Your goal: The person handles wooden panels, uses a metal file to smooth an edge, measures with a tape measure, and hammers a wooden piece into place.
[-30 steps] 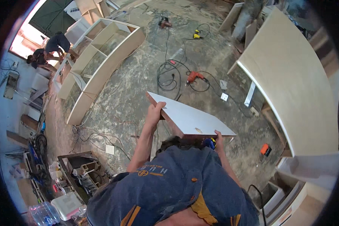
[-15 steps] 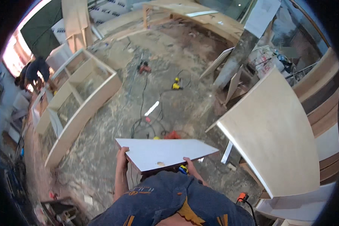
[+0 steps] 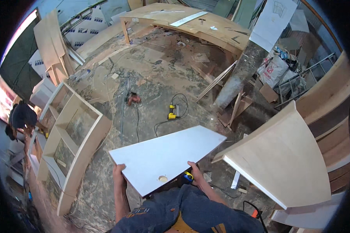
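Note:
A white, angular board (image 3: 165, 155) is held level in front of my body, with a small round hole (image 3: 162, 178) near its close edge. My left hand (image 3: 119, 178) grips its left edge, thumb on top and fingers hidden beneath. On the close right edge my right hand (image 3: 196, 174) holds it the same way, its thumb over the white face. Just by that hand, under the board's edge, shows a small blue-and-yellow thing (image 3: 188, 176) that looks like a tape measure.
At left stands an open curved wooden frame (image 3: 81, 149), with a person (image 3: 22, 116) bending behind it. A large curved wooden panel (image 3: 280, 155) stands at right. A yellow corded power tool (image 3: 172, 112) and a red one (image 3: 133, 98) lie on the floor before a wooden table (image 3: 151, 17).
The board has turned so its right end points farther away, and more of its white face shows. Both hands still grip it. My view has tilted up, showing more of the far table.

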Tool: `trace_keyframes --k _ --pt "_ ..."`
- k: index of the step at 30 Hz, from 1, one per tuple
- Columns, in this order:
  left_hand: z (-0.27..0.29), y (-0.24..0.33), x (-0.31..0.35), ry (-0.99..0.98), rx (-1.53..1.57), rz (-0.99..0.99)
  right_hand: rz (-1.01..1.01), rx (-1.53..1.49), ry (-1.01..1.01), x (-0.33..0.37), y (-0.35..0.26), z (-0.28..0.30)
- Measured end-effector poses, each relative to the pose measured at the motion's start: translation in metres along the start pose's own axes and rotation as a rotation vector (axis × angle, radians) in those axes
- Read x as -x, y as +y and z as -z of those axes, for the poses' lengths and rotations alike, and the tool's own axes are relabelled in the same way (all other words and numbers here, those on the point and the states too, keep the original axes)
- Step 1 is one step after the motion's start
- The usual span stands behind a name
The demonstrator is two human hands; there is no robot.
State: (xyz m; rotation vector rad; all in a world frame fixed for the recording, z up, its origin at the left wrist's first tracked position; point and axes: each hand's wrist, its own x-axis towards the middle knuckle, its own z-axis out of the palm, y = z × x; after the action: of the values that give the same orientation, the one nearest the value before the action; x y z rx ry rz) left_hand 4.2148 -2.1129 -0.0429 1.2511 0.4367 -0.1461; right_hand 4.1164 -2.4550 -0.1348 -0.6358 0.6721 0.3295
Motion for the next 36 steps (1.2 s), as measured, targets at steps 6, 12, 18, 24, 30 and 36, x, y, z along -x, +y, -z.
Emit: trace_keyframes --k 6,12,18,24,30,36 --pt "-0.073 0.028 -0.101 0.194 0.115 -0.093 0.114 0.362 -0.079 -0.154 -0.136 -0.064" --pt "-0.184 0.053 -0.207 0.415 0.119 -0.204 -0.111 0.414 -0.356 -0.32 -0.29 -0.112" --pt "-0.262 0.069 -0.304 0.249 0.32 -0.166 0.218 0.715 -0.287 -0.373 -0.445 -0.194" --pt "-0.389 0.144 -0.418 0.135 0.284 -0.084 0.419 0.839 -0.204 -0.438 -0.558 -0.231" --pt "-0.409 0.135 -0.673 -0.033 0.258 -0.128 0.643 0.757 -0.135 -0.53 -0.668 -0.266" --pt "-0.591 0.267 -0.802 -0.302 0.239 0.043 0.723 0.558 0.142 -0.566 -0.785 -0.333"
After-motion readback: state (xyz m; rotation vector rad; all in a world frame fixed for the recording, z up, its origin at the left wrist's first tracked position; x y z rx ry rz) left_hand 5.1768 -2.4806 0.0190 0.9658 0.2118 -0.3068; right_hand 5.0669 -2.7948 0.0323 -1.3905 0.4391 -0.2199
